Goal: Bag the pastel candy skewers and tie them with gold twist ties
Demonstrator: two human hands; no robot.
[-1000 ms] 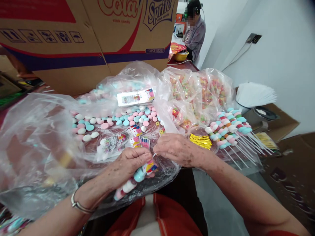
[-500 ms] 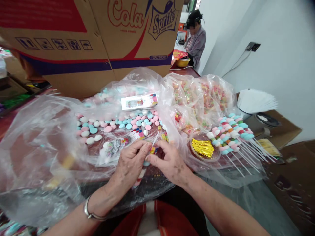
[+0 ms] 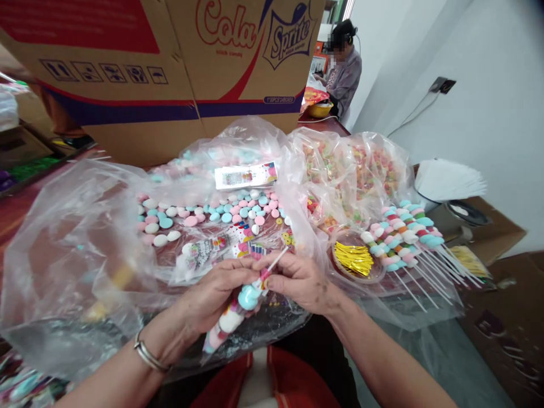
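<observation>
Hands (image 3: 301, 280) hold candy skewer (image 3: 230, 320) over plastic edge (image 3: 276, 330); tub (image 3: 376, 275) apart.

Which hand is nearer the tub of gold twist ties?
Right. The right hand is left of the tub, at the stick end of the wrapped candy skewer; the left hand is farther left, around the same skewer.
</observation>
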